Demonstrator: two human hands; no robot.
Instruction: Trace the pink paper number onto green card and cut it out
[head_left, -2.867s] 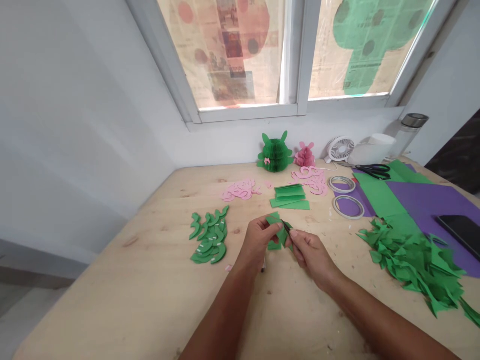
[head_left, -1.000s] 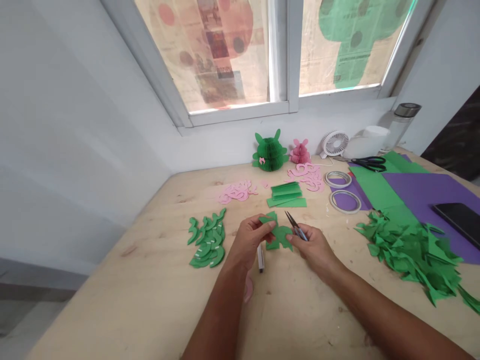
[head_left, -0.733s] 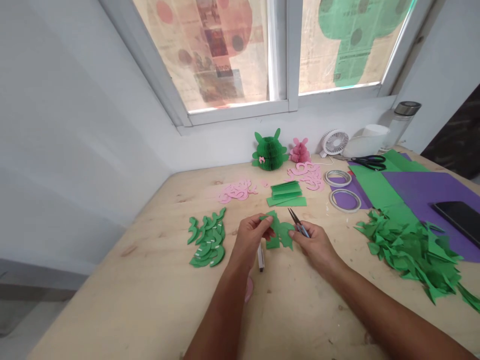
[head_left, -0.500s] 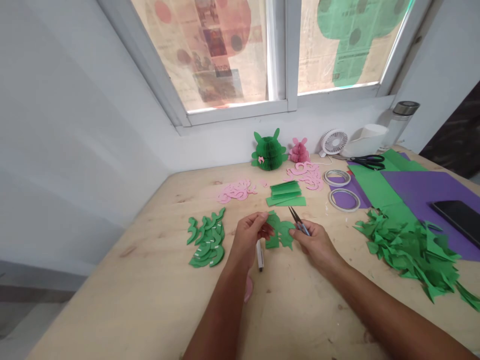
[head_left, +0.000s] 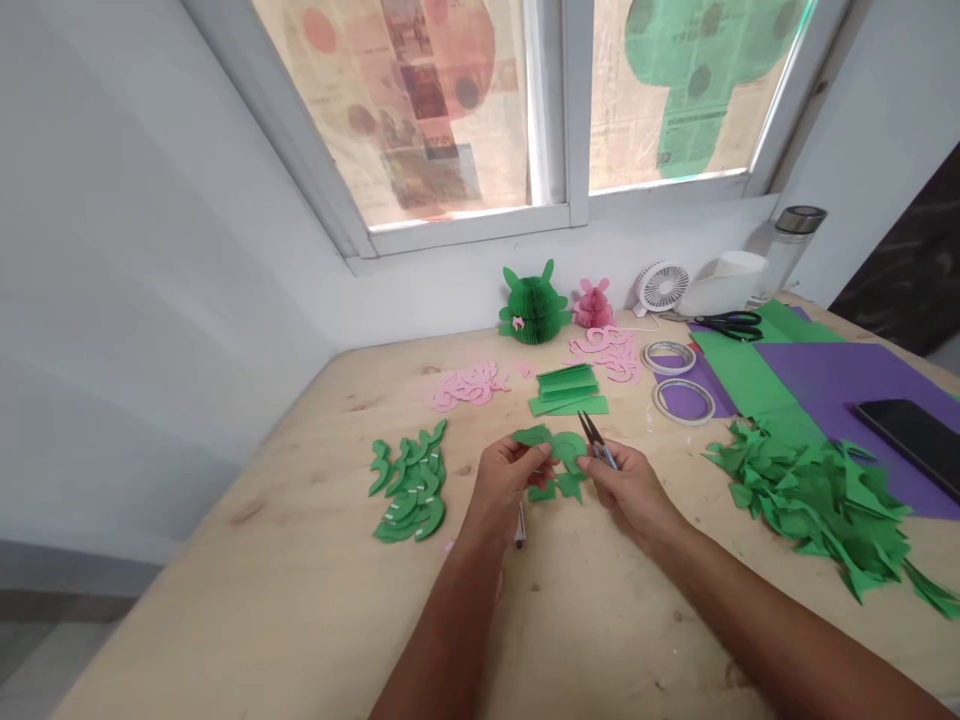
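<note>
Pinched in my left hand (head_left: 511,478) is a green paper piece (head_left: 568,450) with curved edges, held over the middle of the wooden table. My right hand (head_left: 621,482) is closed around small scissors (head_left: 598,440), whose dark blades point up and away; its fingertips are at the right edge of the same paper. Just below lie small green scraps (head_left: 570,487). A white pen-like object (head_left: 520,528) is partly hidden by my left hand. To the left sits a pile of curved green cutouts (head_left: 412,490), some with white marks.
Green scraps (head_left: 817,500) are heaped at right, near a phone (head_left: 911,440) on purple paper (head_left: 840,375). Behind stand tape rolls (head_left: 684,401), folded green paper (head_left: 568,384), pink cutouts (head_left: 472,385), paper figures (head_left: 534,308), a fan (head_left: 662,288), black scissors (head_left: 731,323) and a bottle (head_left: 791,245).
My left hand has shifted its hold on the green paper, and its fingertips are nearer the right hand. The paper has turned slightly. The camera view has moved a little.
</note>
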